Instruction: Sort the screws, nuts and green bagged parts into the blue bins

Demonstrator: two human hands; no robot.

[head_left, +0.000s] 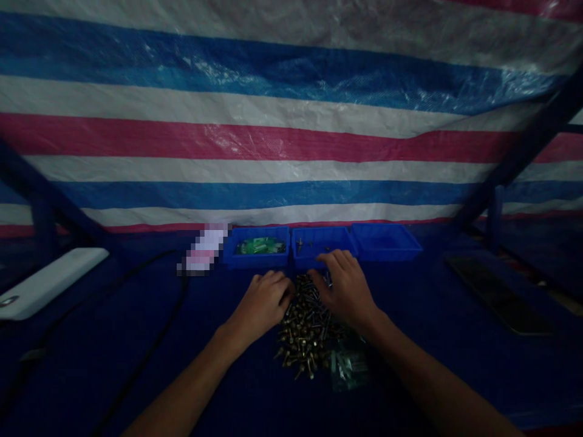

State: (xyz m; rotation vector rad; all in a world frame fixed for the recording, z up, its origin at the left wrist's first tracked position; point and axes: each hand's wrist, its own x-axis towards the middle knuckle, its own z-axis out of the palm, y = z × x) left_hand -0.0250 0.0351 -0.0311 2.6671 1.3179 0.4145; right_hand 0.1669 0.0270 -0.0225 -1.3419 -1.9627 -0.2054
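Note:
A heap of loose screws [303,340], brassy and silvery, lies on the dark blue table top between my hands. My left hand [266,300] rests at the heap's left edge with its fingers curled inward; whatever they pinch is hidden. Over the far right side of the heap is my right hand [348,288], thumb and fingers apart, nothing visible between them. Its fingertips are close to the front of the middle blue tray [324,233], which holds a few screws. A clear plastic bag [348,367] lies at the heap's near right.
Left of the middle tray stands a blue tray [231,249] with green packets; on its right is another blue tray [387,243]. A white power bank-like block [54,279], black cable [155,346] and dark phone-like slab [498,294] lie farther out. Striped sheeting [291,142] hangs behind.

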